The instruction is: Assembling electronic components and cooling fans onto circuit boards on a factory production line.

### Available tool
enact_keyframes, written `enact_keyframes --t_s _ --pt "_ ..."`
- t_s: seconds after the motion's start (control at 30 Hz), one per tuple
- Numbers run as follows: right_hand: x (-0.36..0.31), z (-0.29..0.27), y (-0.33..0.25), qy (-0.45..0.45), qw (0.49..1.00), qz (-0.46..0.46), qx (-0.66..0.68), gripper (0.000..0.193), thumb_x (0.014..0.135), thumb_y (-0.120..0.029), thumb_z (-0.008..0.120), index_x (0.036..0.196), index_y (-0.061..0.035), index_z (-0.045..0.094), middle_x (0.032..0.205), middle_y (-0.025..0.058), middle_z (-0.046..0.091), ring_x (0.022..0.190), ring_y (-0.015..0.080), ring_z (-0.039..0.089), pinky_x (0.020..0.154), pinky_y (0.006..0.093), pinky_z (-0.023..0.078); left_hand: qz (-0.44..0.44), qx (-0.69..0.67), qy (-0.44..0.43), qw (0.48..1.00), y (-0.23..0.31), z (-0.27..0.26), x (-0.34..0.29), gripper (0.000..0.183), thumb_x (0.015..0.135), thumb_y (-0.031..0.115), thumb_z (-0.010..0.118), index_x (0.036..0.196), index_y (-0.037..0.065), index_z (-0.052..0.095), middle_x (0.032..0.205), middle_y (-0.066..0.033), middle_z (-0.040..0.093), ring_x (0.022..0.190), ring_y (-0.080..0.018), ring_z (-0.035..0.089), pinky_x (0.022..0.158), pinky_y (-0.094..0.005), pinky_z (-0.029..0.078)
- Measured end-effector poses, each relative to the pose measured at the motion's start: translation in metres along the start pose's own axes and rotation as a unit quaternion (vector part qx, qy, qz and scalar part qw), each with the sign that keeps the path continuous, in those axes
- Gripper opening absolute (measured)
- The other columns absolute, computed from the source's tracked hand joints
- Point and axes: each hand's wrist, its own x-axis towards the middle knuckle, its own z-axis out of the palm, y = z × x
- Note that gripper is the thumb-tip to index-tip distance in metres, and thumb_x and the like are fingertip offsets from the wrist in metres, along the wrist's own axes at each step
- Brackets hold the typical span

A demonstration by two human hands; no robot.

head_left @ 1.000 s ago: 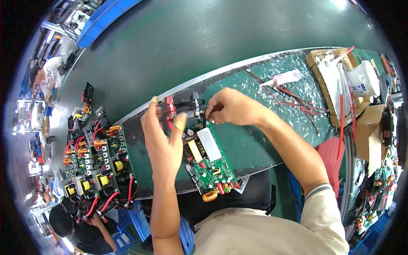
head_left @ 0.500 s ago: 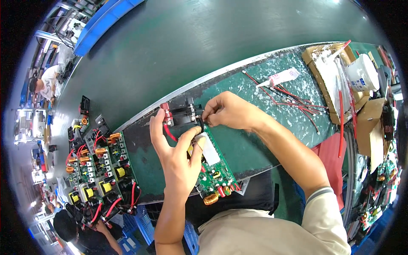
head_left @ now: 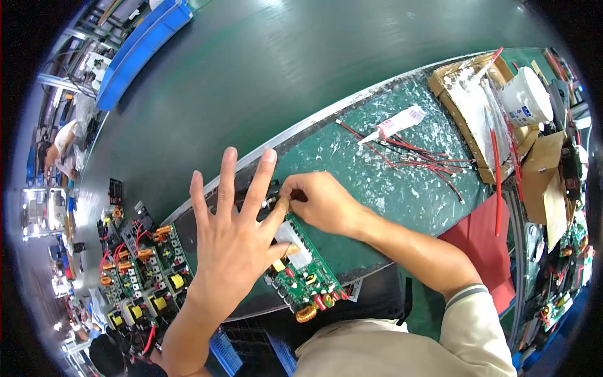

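Note:
A green circuit board (head_left: 320,271) with a white block (head_left: 293,244), a copper coil and small red parts lies at the table's near edge. Over its left side my left hand (head_left: 235,242) is spread open, the index fingertip close to my right fingers. My right hand (head_left: 323,204) is closed in a pinch at the board's far end, beside a dark metal-ended part (head_left: 269,200). What sits between those fingertips is hidden. The left hand covers much of the board's far left side.
Several populated boards (head_left: 151,276) stand at the left. To the right lie red and black wires (head_left: 427,160), a white tube (head_left: 396,124), a smeared cardboard box (head_left: 468,119), a white bucket (head_left: 526,97) and a red sheet (head_left: 483,251). A blue bin (head_left: 141,53) sits far left.
My left hand has opened out and shifted left and nearer, fingers spread, now covering the red terminal. My right hand remains pinched at the board's far end. The whole view has shifted slightly.

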Motion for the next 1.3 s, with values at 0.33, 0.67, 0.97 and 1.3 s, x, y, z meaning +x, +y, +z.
enact_keyframes --t_s 0.33,0.67,0.97,1.3 --pt "-0.007 0.001 -0.007 0.002 1.000 0.023 0.013 0.011 0.082 -0.002 0.066 0.093 -0.0032 0.069 0.084 0.0141 0.070 0.079 0.0304 0.069 0.071 0.0381 0.054 -0.026 -0.075 -0.001 0.997 0.000 0.013 -0.003 0.063 0.060 0.032 0.087 0.116 0.012 0.065 0.157 -0.0149 0.026 0.142 -0.0374 0.033 0.108 -0.0636 0.033" --pt "-0.006 0.010 0.003 0.027 0.997 -0.073 -0.026 0.009 0.081 -0.003 0.063 0.087 -0.0061 0.069 0.084 0.0127 0.070 0.080 0.0354 0.067 0.067 0.0449 0.052 -0.040 -0.079 0.019 0.996 0.001 0.014 -0.012 0.058 0.062 0.028 0.085 0.113 0.010 0.065 0.153 -0.0145 0.031 0.142 -0.0341 0.034 0.110 -0.0635 0.029" --pt "-0.005 0.003 0.003 0.003 0.996 -0.073 -0.044 0.010 0.080 -0.003 0.067 0.089 -0.0050 0.069 0.087 0.0125 0.071 0.081 0.0352 0.068 0.070 0.0448 0.053 -0.040 -0.080 0.013 0.996 0.003 0.012 -0.007 0.057 0.069 0.038 0.082 0.114 0.008 0.066 0.151 -0.0147 0.033 0.141 -0.0322 0.035 0.109 -0.0651 0.028" --pt "0.005 0.006 0.009 -0.039 0.991 -0.054 -0.114 0.007 0.077 -0.004 0.067 0.082 -0.0038 0.072 0.087 0.0141 0.066 0.087 0.0354 0.066 0.073 0.0449 0.053 -0.047 -0.081 0.015 0.995 0.004 0.013 -0.006 0.056 0.066 0.031 0.085 0.113 0.010 0.066 0.151 -0.0135 0.033 0.141 -0.0320 0.035 0.109 -0.0649 0.029"
